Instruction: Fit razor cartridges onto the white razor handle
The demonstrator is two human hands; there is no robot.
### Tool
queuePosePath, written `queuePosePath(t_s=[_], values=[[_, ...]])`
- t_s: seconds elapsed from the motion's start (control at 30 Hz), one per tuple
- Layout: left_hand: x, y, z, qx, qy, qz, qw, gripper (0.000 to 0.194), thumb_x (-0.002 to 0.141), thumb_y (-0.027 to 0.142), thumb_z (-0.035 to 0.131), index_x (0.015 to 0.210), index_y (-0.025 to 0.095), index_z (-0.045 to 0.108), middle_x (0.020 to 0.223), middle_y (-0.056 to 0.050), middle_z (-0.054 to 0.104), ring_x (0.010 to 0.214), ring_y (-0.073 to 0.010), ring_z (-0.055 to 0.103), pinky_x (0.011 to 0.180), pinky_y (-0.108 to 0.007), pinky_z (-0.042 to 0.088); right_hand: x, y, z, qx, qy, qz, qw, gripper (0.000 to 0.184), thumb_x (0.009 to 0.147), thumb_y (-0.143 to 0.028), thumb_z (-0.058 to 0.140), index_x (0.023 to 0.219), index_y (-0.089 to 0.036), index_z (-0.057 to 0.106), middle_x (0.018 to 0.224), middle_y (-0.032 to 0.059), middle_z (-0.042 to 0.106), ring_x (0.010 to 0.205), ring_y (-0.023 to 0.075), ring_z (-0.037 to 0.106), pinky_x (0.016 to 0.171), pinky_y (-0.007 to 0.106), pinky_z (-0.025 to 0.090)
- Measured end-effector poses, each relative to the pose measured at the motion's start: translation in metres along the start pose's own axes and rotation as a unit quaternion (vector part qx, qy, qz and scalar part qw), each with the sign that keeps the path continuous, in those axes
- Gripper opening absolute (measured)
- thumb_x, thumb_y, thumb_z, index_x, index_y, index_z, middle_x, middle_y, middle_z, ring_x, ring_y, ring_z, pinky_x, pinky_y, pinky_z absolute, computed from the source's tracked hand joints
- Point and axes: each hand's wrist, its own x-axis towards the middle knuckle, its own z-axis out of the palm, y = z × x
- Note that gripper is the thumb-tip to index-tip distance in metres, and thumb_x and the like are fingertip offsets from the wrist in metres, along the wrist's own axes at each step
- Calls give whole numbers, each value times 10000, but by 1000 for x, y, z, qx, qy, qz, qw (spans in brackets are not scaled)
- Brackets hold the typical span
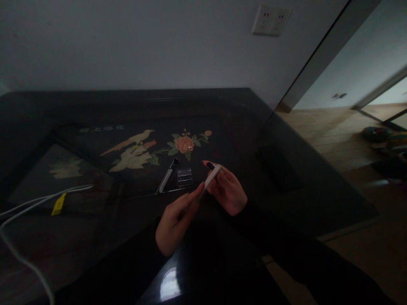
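Note:
My left hand (174, 222) grips the lower end of a slim white stick-like object (212, 177), held tilted above the dark table. My right hand (229, 190) is closed around the upper end, with a small dark piece (210, 166) at its fingertips; whether that piece joins the white object I cannot tell. Just left of the hands lies a small clear case (185, 178) with dark pieces inside. Beside it rests a white and black pen-like tool (166, 178), its black tip pointing away from me. The dim light hides the finer details.
The dark glossy table (241, 127) bears a bird-and-flower picture (183, 145). White cables (34, 202) with a yellow tag (59, 204) cross its left side. A dark flat object (280, 167) lies at right. The wall behind has power sockets (271, 20).

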Motion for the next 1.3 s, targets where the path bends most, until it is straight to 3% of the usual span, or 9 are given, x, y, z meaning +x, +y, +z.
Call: queuePosePath(t_s=[0.23,0.43,0.63,0.87,1.03,1.3], values=[[1,-3,-1,3,18,-38,999,437,890,234,490,1325,196,514,882,-35,680,712,-120,591,687,-225,486,0,1,1,4,-20,8,1000,405,678,-412,760,992,-177,658,538,-74,432,445,46,308,429,207,223],[5,-6,-4,1,33,-58,998,441,895,276,483,1328,195,505,1233,-61,630,1038,-170,603,928,-280,450,0,2,1,2,-40,3,999,390,673,-414,766,944,-169,628,512,-84,416,431,47,262,423,217,155],[4,-9,-3,-5,56,-59,997,451,892,284,494,1334,191,496,1214,-65,646,1070,-190,606,976,-333,438,-1,1,0,3,-51,5,999,376,687,-416,757,933,-173,608,505,-88,412,426,43,255,426,216,149],[2,-8,-2,2,48,-42,998,442,895,276,494,1331,203,503,1289,-78,596,1102,-188,591,958,-309,445,-1,-1,0,4,-35,-1,999,374,683,-396,762,940,-163,624,510,-84,414,433,40,252,425,212,144],[1,-6,-1,3,25,-35,999,442,899,267,489,1336,199,497,1197,-76,642,935,-153,621,809,-248,488,-1,-1,0,-7,-33,-9,999,371,697,-390,749,969,-159,649,521,-85,399,433,34,227,431,216,140],[-2,-4,0,-24,-6,-14,1000,433,891,234,496,1322,202,520,840,-39,644,676,-112,537,637,-215,453,0,-1,0,-15,-11,-1,1000,457,673,-417,763,1037,-162,657,533,-84,356,464,48,235,437,208,202]])
